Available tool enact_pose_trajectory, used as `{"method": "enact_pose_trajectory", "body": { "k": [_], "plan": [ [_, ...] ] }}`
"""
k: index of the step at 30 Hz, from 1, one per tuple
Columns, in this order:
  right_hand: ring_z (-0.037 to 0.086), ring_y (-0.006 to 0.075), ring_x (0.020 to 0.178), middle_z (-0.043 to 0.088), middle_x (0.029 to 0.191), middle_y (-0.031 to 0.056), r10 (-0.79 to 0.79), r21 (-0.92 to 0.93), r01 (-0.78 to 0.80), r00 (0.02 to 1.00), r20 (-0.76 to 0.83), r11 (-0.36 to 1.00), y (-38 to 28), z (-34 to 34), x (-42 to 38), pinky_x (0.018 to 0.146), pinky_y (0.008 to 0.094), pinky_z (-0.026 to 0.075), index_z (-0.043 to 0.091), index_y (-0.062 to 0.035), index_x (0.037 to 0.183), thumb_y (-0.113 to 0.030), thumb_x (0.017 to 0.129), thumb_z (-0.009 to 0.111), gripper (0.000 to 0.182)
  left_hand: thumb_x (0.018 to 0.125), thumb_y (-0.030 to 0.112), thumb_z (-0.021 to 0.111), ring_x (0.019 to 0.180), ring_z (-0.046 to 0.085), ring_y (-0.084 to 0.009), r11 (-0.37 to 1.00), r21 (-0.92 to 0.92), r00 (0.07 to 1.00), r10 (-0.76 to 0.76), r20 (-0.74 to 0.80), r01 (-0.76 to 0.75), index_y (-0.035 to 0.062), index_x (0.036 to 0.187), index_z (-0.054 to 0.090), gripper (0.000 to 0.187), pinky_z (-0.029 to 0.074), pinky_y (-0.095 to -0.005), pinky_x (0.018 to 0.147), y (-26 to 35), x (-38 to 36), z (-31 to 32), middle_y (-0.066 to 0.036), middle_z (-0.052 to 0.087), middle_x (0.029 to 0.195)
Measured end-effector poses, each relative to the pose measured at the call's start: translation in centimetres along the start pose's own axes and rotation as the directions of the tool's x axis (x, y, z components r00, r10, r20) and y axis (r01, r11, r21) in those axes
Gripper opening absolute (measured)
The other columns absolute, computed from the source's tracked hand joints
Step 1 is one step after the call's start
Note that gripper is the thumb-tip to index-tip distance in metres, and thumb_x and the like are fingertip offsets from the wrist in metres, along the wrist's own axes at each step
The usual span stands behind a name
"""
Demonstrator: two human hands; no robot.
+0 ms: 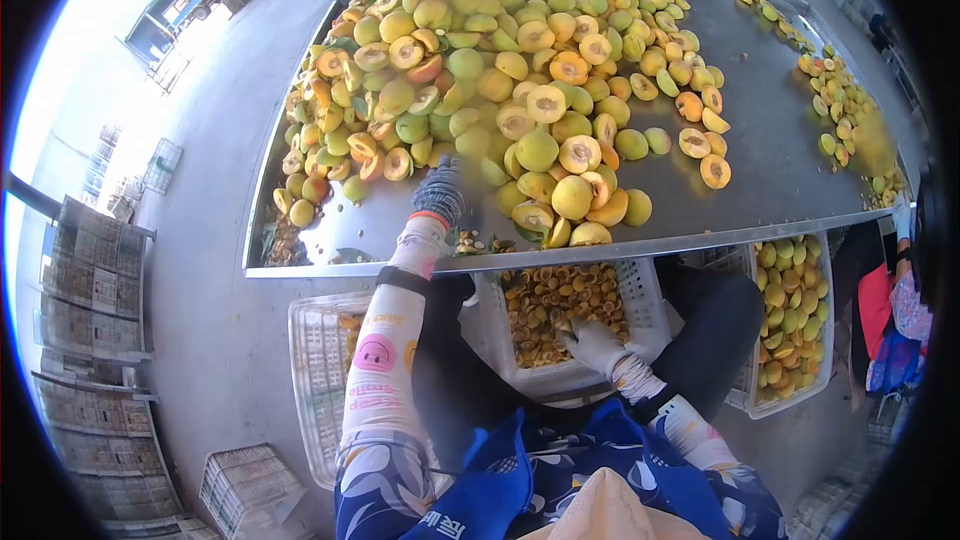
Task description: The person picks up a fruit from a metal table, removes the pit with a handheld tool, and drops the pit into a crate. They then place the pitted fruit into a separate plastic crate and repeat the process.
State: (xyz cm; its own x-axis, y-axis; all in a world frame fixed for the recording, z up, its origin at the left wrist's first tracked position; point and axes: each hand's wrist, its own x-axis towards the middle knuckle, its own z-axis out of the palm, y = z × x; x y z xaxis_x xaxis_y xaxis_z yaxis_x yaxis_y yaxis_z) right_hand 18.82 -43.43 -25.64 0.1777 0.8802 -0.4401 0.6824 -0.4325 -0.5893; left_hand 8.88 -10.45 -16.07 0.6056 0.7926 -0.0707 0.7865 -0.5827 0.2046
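My left hand [440, 192], in a grey striped knit glove, is at the near edge of a big heap of yellow-green peaches [540, 150] on the metal table. Its fingers look bunched together, and their tips and anything in them are hidden. Many peaches are cut in half with brown centres showing. Lower down, my right hand [597, 348], in a pale glove, is over a white crate [650, 305] between my knees. Small brown-yellow pieces [545, 305], perhaps pits, fill that crate. The right fingers are curled together, and what they hold is too small to name.
The metal table [760, 140] has a raised front rim [600, 250]. More peach halves [840, 105] lie along its right side. A crate of halves [790, 320] stands right of my knee, another crate [320, 370] at left. A co-worker's sleeve [910, 310] shows at far right.
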Motion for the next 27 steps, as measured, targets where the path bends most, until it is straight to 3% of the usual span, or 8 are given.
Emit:
{"method": "enact_pose_trajectory", "body": {
  "k": [3, 5, 9, 12, 14, 19, 26, 27],
  "plan": [
    [0.061, 0.0414, 0.085, 0.063, 0.088, 0.0254, -0.043, 0.007, 0.044, 0.998, -0.052, 0.999, -0.9, 0.1, -0.7, 0.075, 0.0474, 0.048, 0.054, 0.0013, 0.107, -0.040, 0.090, 0.049, 0.045, 0.076, 0.021, 0.068, 0.090, 0.062, -0.0378, 0.995, 0.016, 0.993, 0.100, 0.061, -0.101, 0.0039, 0.120, 0.046, 0.052, 0.052, -0.0436, 0.075, -0.2, -1.1, -1.3, -0.020, 0.061, 0.104],
    [0.060, 0.0427, 0.084, 0.062, 0.086, 0.0264, -0.092, 0.075, 0.102, 0.987, -0.131, 0.992, -1.1, -0.5, -1.8, 0.074, 0.0481, 0.048, 0.053, 0.0015, 0.105, -0.037, 0.090, 0.051, 0.041, 0.080, 0.026, 0.063, 0.075, 0.062, -0.0329, 0.833, -0.525, 0.983, -0.110, 0.148, 0.172, 0.0044, 0.119, 0.048, 0.047, 0.052, -0.0397, 0.062, 0.1, -3.0, -3.0, -0.020, 0.062, 0.099],
    [0.060, 0.0444, 0.083, 0.062, 0.083, 0.0268, -0.121, 0.257, 0.203, 0.946, -0.302, 0.945, -0.8, -3.2, -5.1, 0.070, 0.0490, 0.047, 0.052, 0.0005, 0.097, -0.031, 0.089, 0.055, 0.032, 0.086, 0.049, 0.055, 0.058, 0.057, -0.0226, -0.312, -0.912, 0.952, 0.231, 0.199, 0.267, 0.0108, 0.120, 0.049, 0.052, 0.046, -0.0305, 0.046, -2.1, -9.5, -4.5, -0.016, 0.061, 0.097],
    [0.061, 0.0421, 0.079, 0.062, 0.080, 0.0246, -0.087, 0.179, 0.168, 0.917, -0.389, 0.969, -1.2, -4.1, -6.1, 0.065, 0.0461, 0.046, 0.052, -0.0004, 0.097, -0.026, 0.091, 0.054, 0.027, 0.088, 0.059, 0.046, 0.066, 0.060, -0.0238, -0.553, -0.782, 0.957, 0.194, 0.216, 0.289, 0.0093, 0.121, 0.049, 0.060, 0.049, -0.0314, 0.050, 1.8, -14.8, -3.9, -0.015, 0.060, 0.100],
    [0.061, 0.0408, 0.075, 0.061, 0.077, 0.0232, 0.006, 0.378, 0.189, 0.889, -0.457, 0.906, -3.7, -5.6, -6.6, 0.062, 0.0442, 0.046, 0.052, -0.0010, 0.097, -0.024, 0.093, 0.052, 0.023, 0.090, 0.059, 0.043, 0.082, 0.062, -0.0250, -0.609, -0.773, 0.970, -0.028, 0.243, 0.176, 0.0072, 0.121, 0.050, 0.061, 0.054, -0.0329, 0.060, 5.9, -17.2, -3.4, -0.015, 0.061, 0.103],
    [0.059, 0.0395, 0.061, 0.057, 0.062, 0.0203, -0.406, 0.237, 0.581, 0.754, -0.516, 0.779, -10.1, -8.4, -9.5, 0.052, 0.0444, 0.043, 0.050, -0.0015, 0.092, -0.024, 0.094, 0.051, 0.023, 0.090, 0.057, 0.046, 0.093, 0.061, -0.0221, -0.481, -0.874, 0.968, -0.178, 0.178, 0.072, 0.0086, 0.119, 0.054, 0.057, 0.055, -0.0342, 0.067, 9.1, -20.5, 0.3, -0.010, 0.061, 0.104],
    [0.058, 0.0388, 0.057, 0.056, 0.058, 0.0203, -0.401, -0.060, 0.421, 0.797, -0.450, 0.905, -11.3, -7.8, -7.4, 0.050, 0.0472, 0.046, 0.046, 0.0001, 0.089, -0.032, 0.093, 0.050, 0.033, 0.090, 0.053, 0.049, 0.093, 0.060, -0.0219, -0.644, -0.762, 0.978, -0.102, 0.180, 0.073, 0.0080, 0.118, 0.054, 0.054, 0.052, -0.0347, 0.079, 10.8, -22.0, 0.2, -0.009, 0.060, 0.103],
    [0.059, 0.0398, 0.059, 0.057, 0.060, 0.0209, -0.385, -0.039, 0.412, 0.806, -0.449, 0.910, -11.4, -7.7, -7.5, 0.051, 0.0471, 0.045, 0.046, 0.0003, 0.088, -0.029, 0.093, 0.051, 0.030, 0.091, 0.052, 0.049, 0.094, 0.060, -0.0225, -0.356, -0.934, 0.987, -0.159, 0.038, -0.022, 0.0076, 0.118, 0.054, 0.053, 0.051, -0.0360, 0.081, 10.2, -21.7, 1.6, -0.009, 0.060, 0.104]
  ]
}}
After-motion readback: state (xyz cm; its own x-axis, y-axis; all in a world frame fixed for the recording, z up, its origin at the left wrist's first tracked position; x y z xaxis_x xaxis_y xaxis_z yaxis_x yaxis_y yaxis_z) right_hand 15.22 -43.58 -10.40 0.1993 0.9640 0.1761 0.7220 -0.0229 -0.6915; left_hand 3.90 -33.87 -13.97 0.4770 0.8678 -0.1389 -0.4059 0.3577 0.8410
